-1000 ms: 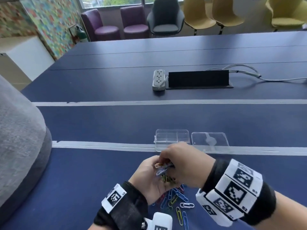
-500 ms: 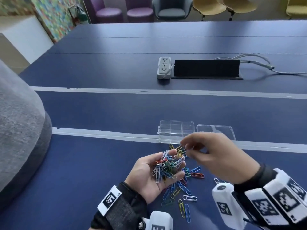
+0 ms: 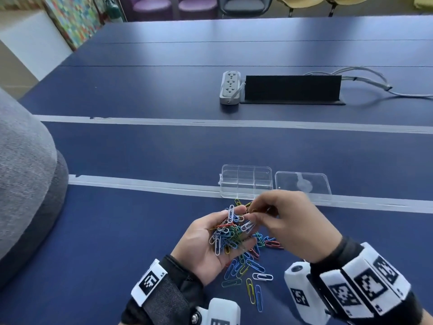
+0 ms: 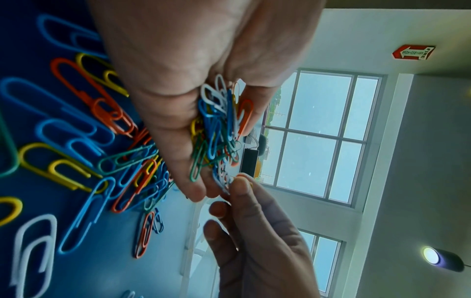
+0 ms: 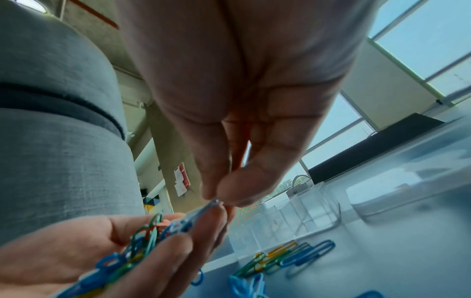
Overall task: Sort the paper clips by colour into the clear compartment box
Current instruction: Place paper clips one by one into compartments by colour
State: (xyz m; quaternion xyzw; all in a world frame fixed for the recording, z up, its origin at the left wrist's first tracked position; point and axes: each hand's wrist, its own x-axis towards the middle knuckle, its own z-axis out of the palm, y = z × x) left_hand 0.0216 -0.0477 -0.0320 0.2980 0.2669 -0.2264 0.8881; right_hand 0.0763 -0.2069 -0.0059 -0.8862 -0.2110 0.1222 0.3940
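Two hands show low in the frame: the left hand (image 3: pixel 206 245) cups a tangled heap of paper clips (image 3: pixel 228 233), too many to count, and the right hand (image 3: pixel 288 228) works at it. More loose clips (image 3: pixel 248 270) lie on the desk (image 3: pixel 117 231) below, again too tangled to number. One clear compartment box (image 3: pixel 246 181) sits mid-frame with six compartments, and one clear lid (image 3: pixel 302 186) beside it. One power strip (image 3: pixel 230 86) lies farther up.

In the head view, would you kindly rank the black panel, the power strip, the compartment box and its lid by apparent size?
1. Black panel
2. Compartment box and lid: alike, unranked
3. Power strip, though farther away
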